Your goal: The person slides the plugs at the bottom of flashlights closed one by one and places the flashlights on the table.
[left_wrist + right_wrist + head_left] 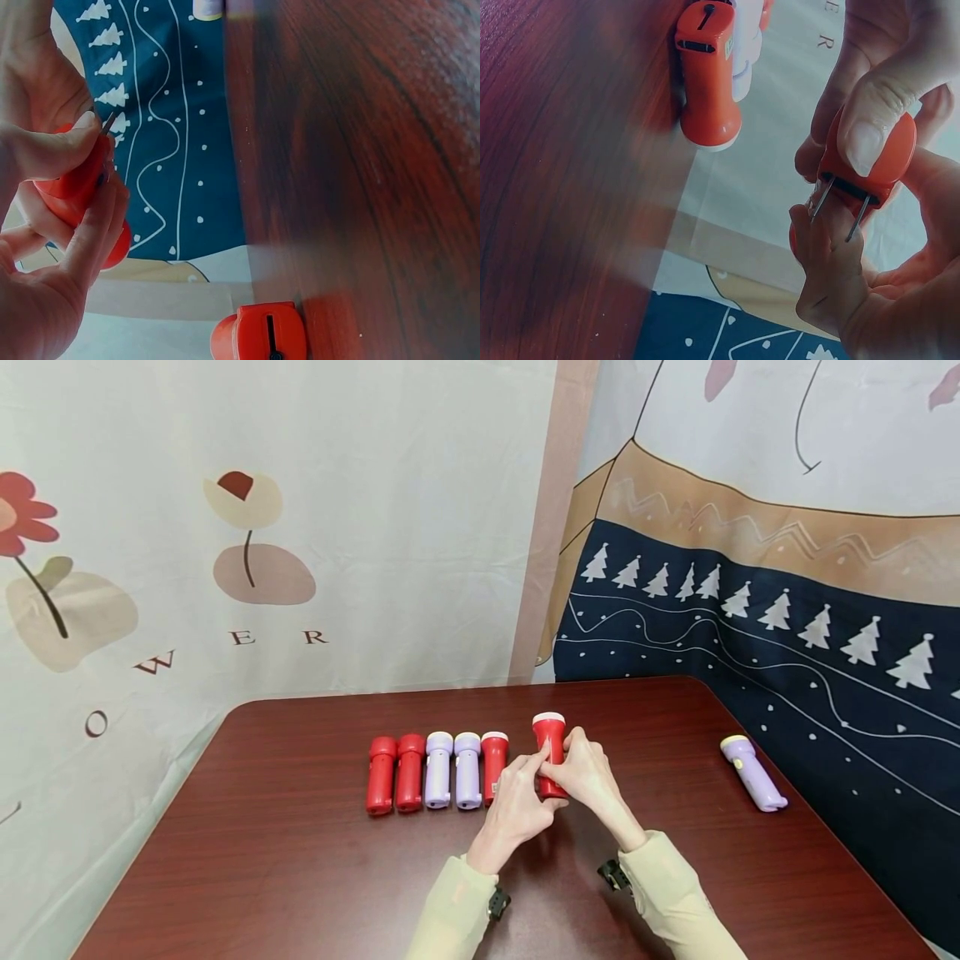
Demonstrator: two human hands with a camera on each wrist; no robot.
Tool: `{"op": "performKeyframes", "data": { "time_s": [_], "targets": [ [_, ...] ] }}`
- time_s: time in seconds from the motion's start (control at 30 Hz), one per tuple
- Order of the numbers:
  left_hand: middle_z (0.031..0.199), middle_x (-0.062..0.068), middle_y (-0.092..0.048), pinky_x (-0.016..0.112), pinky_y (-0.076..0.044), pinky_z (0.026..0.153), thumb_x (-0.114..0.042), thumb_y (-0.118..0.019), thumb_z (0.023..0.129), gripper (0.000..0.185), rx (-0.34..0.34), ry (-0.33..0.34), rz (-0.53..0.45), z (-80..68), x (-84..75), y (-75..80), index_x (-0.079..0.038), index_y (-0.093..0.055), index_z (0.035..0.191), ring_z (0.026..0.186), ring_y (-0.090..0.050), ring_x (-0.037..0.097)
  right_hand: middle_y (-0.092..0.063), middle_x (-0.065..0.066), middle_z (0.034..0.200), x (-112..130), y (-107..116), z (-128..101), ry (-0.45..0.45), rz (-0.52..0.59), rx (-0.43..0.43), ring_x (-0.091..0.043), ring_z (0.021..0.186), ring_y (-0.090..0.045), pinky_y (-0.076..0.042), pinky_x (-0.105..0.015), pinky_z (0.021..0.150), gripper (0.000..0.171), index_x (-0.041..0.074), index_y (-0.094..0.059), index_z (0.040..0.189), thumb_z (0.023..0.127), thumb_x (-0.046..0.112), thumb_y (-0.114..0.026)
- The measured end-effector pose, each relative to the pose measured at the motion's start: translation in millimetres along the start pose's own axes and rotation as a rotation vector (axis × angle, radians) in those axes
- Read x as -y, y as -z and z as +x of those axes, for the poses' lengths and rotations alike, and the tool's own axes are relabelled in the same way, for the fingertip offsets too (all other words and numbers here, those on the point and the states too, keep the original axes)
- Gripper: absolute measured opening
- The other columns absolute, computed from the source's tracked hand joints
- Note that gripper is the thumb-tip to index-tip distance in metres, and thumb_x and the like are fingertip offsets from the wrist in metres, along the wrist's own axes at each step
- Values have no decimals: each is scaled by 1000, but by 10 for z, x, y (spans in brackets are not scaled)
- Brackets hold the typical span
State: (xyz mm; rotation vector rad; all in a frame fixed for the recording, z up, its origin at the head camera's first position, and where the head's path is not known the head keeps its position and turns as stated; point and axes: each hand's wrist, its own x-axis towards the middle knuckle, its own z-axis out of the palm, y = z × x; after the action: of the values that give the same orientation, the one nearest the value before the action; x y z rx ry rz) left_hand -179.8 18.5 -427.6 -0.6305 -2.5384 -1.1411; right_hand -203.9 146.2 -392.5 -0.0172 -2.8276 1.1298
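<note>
Both hands hold a red flashlight (pixel 551 732) with a white rim, lifted above the table and head end pointing away. My left hand (pixel 517 802) grips it from the left, near its tail end. From the right, my right hand (pixel 588 770) grips the body with curled fingers. Two thin metal prongs (pixel 859 217) stick out of the tail end in the right wrist view, and a thumb presses the red casing beside them. Fingers hide much of the body.
Left of the hands lies a row: two red flashlights (pixel 409 772), two lilac flashlights (pixel 467 772) and a red flashlight (pixel 494 760) with a white rim. Another lilac flashlight (pixel 757 781) lies near the right edge of the brown table (pixel 300 860). Printed curtains (pixel 420 527) hang behind.
</note>
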Motion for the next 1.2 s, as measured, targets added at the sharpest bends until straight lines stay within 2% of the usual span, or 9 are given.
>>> {"op": "performKeyframes", "data": {
  "time_s": [0.3,1.2],
  "targets": [
    [117,10,-65,32,-54,86,-20,-79,72,69,19,7,16,6,-8,20,-6,-52,134,101,-62,22,-55,-12,71,-1,1,15,10,-25,2,-16,53,-54,-51,-26,50,41,-1,-49,93,76,27,-74],
    [120,11,-63,33,-54,87,-18,-78,74,72,79,18,28,-15,-19,58,-7,-48,138,103,-61,21,-56,-12,73,4,0,-18,-9,-9,20,-15,52,-56,-55,-28,53,43,1,-48,95,75,27,-76]
  ]
}}
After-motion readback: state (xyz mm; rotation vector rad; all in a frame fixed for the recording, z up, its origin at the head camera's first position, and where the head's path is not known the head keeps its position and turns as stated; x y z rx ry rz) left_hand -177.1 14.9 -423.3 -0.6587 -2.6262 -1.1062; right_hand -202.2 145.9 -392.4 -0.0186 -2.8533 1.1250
